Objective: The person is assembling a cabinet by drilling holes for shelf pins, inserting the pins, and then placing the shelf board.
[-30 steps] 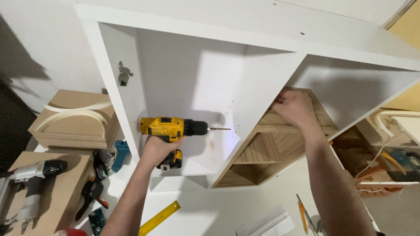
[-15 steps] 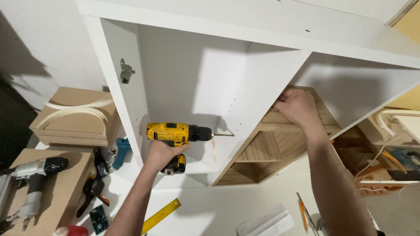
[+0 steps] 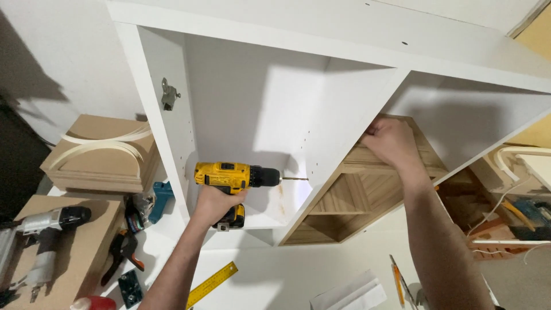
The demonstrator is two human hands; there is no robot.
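Head camera: we look down at our two hands inside a white cupboard point(image 3: 241, 97). Our left hand point(image 3: 215, 201) holds a yellow drill point(image 3: 232, 177). The fingers are wrapped tight round its handle, which sits inside our fist. The drill lies level, and its thin bit point(image 3: 295, 178) points at the white wall in the middle point(image 3: 344, 132); the tip is right at it. Our right hand point(image 3: 390, 140) is on the other side of that wall. Its fingers are curled and press on a wooden box point(image 3: 367, 189).
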